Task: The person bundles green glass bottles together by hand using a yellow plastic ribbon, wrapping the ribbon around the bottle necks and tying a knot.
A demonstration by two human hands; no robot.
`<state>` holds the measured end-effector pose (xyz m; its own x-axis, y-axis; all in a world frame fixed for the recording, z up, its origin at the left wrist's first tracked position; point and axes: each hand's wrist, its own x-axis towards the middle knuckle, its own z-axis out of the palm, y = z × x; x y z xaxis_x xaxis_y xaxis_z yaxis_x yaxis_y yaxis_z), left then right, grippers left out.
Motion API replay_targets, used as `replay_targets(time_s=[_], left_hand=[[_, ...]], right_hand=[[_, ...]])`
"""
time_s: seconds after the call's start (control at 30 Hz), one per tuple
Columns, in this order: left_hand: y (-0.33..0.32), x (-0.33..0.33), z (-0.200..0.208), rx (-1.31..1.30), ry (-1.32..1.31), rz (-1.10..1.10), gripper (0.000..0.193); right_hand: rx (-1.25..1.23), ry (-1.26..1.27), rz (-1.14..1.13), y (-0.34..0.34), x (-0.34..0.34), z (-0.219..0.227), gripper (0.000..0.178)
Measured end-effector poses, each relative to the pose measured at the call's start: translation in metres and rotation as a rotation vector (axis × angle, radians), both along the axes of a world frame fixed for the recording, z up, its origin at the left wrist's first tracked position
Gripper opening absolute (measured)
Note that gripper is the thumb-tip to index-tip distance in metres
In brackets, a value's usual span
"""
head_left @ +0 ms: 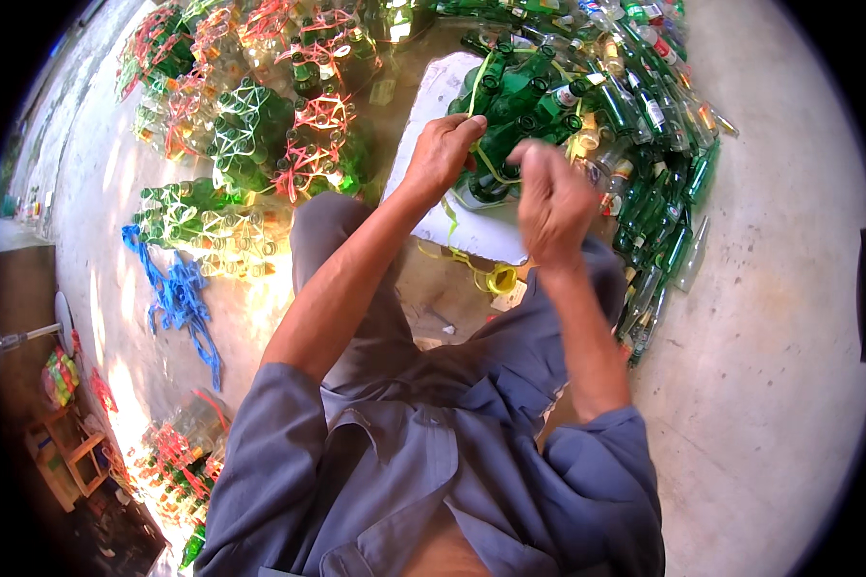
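Containers first: I have a clustered group of green glass bottles (522, 101) standing close together on a white, flat, round-cornered board (486, 238) between the person's knees, toward the board's far end. Can't tell from here whether anything is inside them. A thin yellow-green plastic strap (477, 94) runs around the cluster, near the necks.

Left hand (445, 149): reaches in from the near left, back of hand up, thumb and index finger pinched together on the strap at the cluster's left side. Right hand (555, 197): raised at the near right of the cluster, fingers curled in, motion-blurred; I can't tell whether it grips the strap, though a loop of it passes right beside.

Counts: two hands, one board, one bright yellow coil (502, 280) at the board's near edge, one tangled heap of blue plastic ribbon (178, 298) on the floor at left. At least six bottles in the cluster; overlap hides the rest. Loose green and clear bottles (654, 202) pile at right, too many to count. Several string-bound bottle bundles (250, 130), green and clear, stand upper left.
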<state>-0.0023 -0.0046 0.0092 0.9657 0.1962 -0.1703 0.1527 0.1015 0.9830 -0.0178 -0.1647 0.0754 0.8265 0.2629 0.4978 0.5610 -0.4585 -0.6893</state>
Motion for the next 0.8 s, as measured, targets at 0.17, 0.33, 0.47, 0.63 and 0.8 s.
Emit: replay_targets(time_s=[0.17,0.33,0.47,0.63,0.8], left_hand=[[-0.003,-0.002,0.008,-0.017,0.058,0.023,0.040],[-0.004,-0.004,0.015,0.027,0.125,0.062,0.043],[-0.002,-0.003,0.017,-0.023,0.191,0.035,0.043],[0.007,-0.002,0.016,0.243,0.167,-0.036,0.045],[0.007,0.005,0.006,0.554,0.068,0.001,0.049]], right_hand=[[0.422,0.603,0.086,0.031,-0.050,-0.076,0.024],[0.604,0.916,0.133,0.048,-0.044,-0.080,0.026],[0.533,0.698,-0.106,0.049,-0.044,-0.099,0.030],[0.443,0.583,-0.107,0.040,-0.049,-0.096,0.033],[0.435,0.646,-0.062,0.028,-0.046,-0.095,0.032]])
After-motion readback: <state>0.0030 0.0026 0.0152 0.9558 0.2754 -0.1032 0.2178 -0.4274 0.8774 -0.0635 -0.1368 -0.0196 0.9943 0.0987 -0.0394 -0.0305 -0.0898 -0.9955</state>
